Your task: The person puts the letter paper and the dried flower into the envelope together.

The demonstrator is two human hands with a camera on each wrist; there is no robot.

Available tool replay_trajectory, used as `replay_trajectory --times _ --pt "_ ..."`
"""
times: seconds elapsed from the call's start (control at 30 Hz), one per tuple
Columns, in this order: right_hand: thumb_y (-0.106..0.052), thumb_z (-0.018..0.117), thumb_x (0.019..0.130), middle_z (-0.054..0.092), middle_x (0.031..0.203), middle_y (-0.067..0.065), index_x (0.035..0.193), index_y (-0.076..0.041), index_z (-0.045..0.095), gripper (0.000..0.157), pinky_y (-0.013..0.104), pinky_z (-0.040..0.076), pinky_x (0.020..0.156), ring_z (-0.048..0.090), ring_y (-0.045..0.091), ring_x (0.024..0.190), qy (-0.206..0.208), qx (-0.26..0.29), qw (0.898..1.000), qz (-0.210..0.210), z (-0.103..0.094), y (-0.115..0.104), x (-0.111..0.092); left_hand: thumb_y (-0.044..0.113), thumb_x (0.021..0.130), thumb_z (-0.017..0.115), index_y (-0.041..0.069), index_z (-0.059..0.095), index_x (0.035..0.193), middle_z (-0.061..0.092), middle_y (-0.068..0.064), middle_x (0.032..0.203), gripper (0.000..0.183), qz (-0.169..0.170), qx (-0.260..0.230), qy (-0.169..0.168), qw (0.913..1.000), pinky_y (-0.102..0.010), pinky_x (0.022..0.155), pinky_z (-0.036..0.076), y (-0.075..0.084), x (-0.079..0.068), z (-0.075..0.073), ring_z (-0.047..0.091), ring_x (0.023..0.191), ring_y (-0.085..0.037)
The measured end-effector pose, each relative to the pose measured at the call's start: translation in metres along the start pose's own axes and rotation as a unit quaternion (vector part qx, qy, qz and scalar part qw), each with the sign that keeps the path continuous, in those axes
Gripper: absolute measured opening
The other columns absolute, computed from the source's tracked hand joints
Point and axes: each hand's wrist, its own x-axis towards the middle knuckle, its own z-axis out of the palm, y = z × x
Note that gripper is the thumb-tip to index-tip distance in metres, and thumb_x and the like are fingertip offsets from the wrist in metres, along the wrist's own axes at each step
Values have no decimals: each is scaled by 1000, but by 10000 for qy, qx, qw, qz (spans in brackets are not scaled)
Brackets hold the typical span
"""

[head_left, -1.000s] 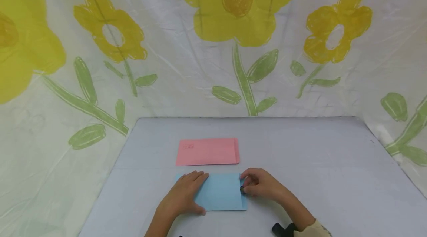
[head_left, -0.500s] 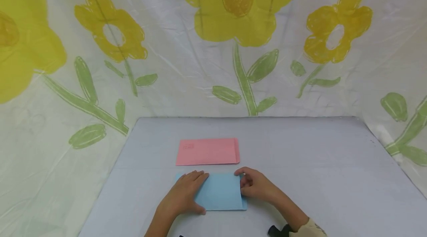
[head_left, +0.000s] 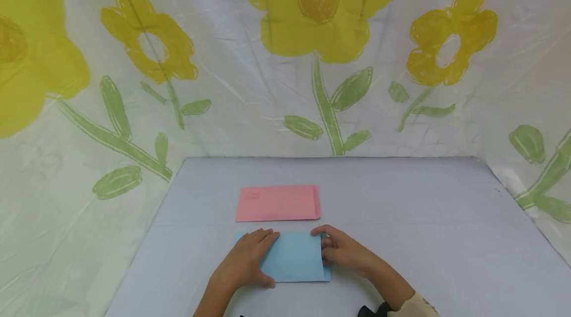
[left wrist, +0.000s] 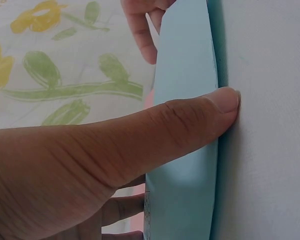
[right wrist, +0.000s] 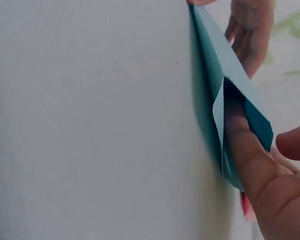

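Observation:
A light blue envelope (head_left: 294,257) lies on the table in front of me, its mouth facing right. Across its left part rests my left hand (head_left: 250,262), fingers spread to the far edge and thumb (left wrist: 205,112) at the near edge. My right hand (head_left: 341,250) is at the mouth. One digit of it (right wrist: 247,155) reaches inside the gaping opening (right wrist: 232,95), while the index finger stays outside over the far top corner. Whatever the fingertips inside touch is hidden by the paper.
Beyond the blue envelope lies a pink envelope (head_left: 276,203) with small print at its upper left. The white table (head_left: 401,198) ends at a sheet (head_left: 250,124) painted with yellow flowers. A black object (head_left: 372,311) sits by the right sleeve.
The right hand has moved slightly left, its fingers going into the blue envelope's mouth. A small dark object pinched there earlier is out of sight. The left hand has stayed put.

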Motion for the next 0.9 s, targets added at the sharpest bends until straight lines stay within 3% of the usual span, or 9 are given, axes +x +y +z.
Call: replay_trajectory --times 0.1,0.2,0.37,0.5,0.57,0.63,0.8,0.83,0.9 --pt "2 47 86 58 103 20 130 -3 36 46 37 48 81 54 28 92 -97 780 9968 174 -1 1 -3 49 50 83 13 41 135 43 -5 134 101 22 -6 10 10000 -52 100 27 0 0 1 35 125 -27" --pt "-2 50 87 57 105 20 131 -1 35 46 38 48 82 55 29 95 -3 858 9961 204 -3 1 -9 48 50 83 13 40 135 43 -5 134 101 15 -34 -28 10000 -52 100 26 1 -1 1 34 125 -27" --pt "-11 53 89 59 104 15 128 -2 38 43 37 52 74 61 28 89 616 -365 9974 68 -13 -4 -21 49 50 83 14 40 136 40 -6 136 102 -12 -76 -86 9999 -53 100 25 1 -2 1 32 127 -28" --pt "-8 54 88 61 95 10 121 -3 47 34 32 53 62 62 23 77 1370 -1625 9771 -61 -25 -11 -32 55 50 80 13 39 136 38 -7 138 104 89 -200 -12 9998 -52 101 24 -2 -6 -1 29 128 -29" --pt "-9 55 88 61 93 8 117 -5 51 30 31 52 61 61 21 77 1810 -2287 9564 -175 -32 -13 -37 59 51 77 12 39 136 37 -8 139 104 147 -332 121 9993 -52 102 23 -6 -9 -6 26 130 -31" --pt "-12 56 88 61 97 7 116 -6 53 28 33 51 64 61 21 82 2255 -3040 9249 -352 -40 -14 -41 61 55 74 11 39 136 36 -9 140 102 100 -422 358 9984 -54 102 20 -14 -11 -13 22 131 -32" --pt "-29 57 89 51 121 19 120 -2 52 42 52 38 89 44 38 113 3095 -4843 8140 -839 -58 -12 -47 63 69 62 12 32 141 25 -10 145 93 -618 -126 1096 9920 -58 102 10 -40 -17 -33 4 134 -35" --pt "-32 56 89 46 125 22 121 -1 51 45 55 32 92 37 42 118 3157 -5056 7980 -888 -61 -12 -49 63 72 59 12 30 142 23 -11 146 91 -753 -41 1200 9899 -59 102 9 -45 -18 -36 0 134 -35" --pt "-36 55 89 39 130 26 123 0 49 51 60 24 95 26 48 123 3177 -5272 7822 -962 -65 -13 -50 65 75 54 12 26 143 19 -11 147 90 -931 103 1331 9867 -59 101 6 -53 -21 -41 -5 134 -34"
